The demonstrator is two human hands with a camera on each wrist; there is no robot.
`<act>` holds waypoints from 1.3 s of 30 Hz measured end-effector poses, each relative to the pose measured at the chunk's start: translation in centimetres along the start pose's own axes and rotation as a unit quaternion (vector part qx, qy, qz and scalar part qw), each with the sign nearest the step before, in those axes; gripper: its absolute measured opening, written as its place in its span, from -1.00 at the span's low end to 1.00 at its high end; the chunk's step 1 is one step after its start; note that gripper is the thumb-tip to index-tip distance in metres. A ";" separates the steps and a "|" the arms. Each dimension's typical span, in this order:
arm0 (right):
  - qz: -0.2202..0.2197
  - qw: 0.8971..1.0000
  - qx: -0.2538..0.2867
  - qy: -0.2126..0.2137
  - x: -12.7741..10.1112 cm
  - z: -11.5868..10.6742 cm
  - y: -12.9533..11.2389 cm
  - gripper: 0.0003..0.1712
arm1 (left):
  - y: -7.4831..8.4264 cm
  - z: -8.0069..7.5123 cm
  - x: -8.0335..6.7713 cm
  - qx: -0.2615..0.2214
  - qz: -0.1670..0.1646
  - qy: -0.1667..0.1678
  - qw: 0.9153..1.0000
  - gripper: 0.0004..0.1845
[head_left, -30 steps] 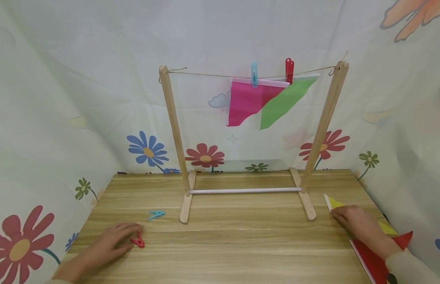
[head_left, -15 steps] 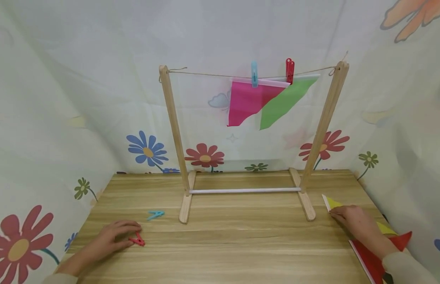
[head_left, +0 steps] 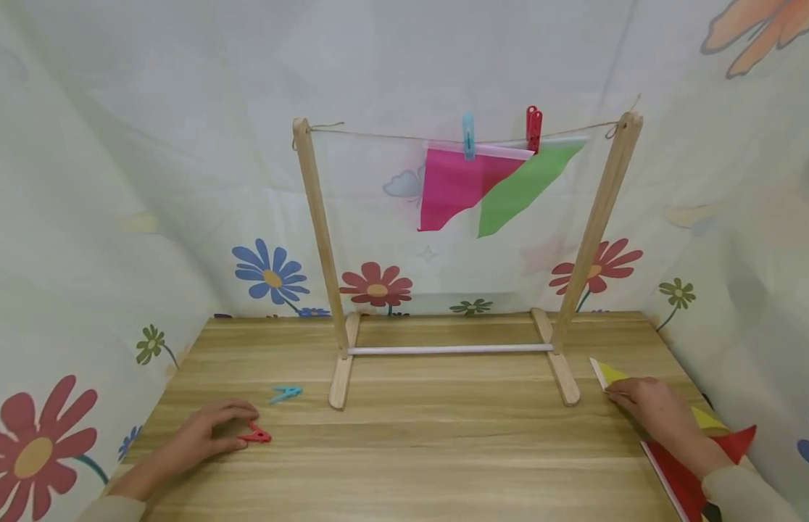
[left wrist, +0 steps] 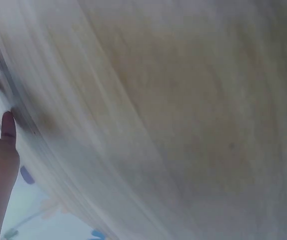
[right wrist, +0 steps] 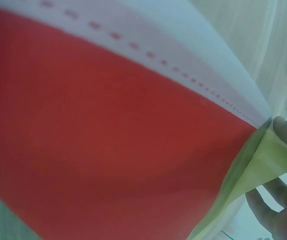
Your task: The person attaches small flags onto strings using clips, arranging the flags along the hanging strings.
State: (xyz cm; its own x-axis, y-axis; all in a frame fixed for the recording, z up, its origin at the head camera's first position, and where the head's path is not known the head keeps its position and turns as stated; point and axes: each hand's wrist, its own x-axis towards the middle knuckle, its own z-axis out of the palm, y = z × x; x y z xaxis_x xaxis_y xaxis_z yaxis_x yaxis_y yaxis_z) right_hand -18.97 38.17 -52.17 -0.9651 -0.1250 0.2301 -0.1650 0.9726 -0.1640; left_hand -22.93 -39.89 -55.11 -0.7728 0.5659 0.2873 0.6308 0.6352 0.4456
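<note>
Floral-printed cloth (head_left: 150, 130) rises behind and on both sides of a wood-grain surface (head_left: 444, 449). Toward the back stands a wooden frame (head_left: 321, 243), its posts joined low down by a white rod (head_left: 450, 350) and at the top by a string (head_left: 378, 136). From the string hang a pink flag (head_left: 463, 185), under a light-blue peg (head_left: 468, 138), and a green flag (head_left: 525, 192), under a dark-red peg (head_left: 533, 130); the pink one's right end overlaps the green.

At the left, the left hand (head_left: 205, 435) pinches a red clip (head_left: 257, 435) by its spread handles, thumb on one and fingertips at the other, parted only by the clip. A blue clip (head_left: 287, 393) lies on the surface just beyond. The left wrist view catches this hand only at its edge.

At the right, the right hand (head_left: 659, 413) grips a yellow flag (head_left: 611, 373) near its white edge, thumb and fingers closed with the sheet between them. A red flag (head_left: 685, 475) lies partly beneath the right forearm and its pale sleeve (head_left: 747, 496); in the right wrist view, its white border carries a dashed red line.
</note>
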 end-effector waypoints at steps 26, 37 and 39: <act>-0.022 0.998 0.028 0.044 0.5 -1.9 1.1 -0.89 | 1.4 -2.2 1.2 -0.095 -0.138 0.014 0.986 -0.67; -0.026 0.991 0.008 0.129 1.8 -6.3 0.5 -0.70 | 3.6 -3.8 3.2 -0.119 -0.186 0.037 0.975 -0.62; -0.024 0.991 0.013 0.132 2.1 -7.0 0.0 -0.69 | 3.9 -4.0 3.7 -0.121 -0.174 0.037 0.977 -0.63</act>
State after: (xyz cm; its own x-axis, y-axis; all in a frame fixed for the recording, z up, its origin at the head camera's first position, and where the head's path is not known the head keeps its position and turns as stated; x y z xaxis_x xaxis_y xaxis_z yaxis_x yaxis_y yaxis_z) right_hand -19.55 39.28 -44.97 -0.8696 -0.1129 0.4807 -0.2189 0.9608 -0.1703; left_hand -23.57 -37.42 -48.89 -0.9459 0.2929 0.1394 0.3014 0.6345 0.7118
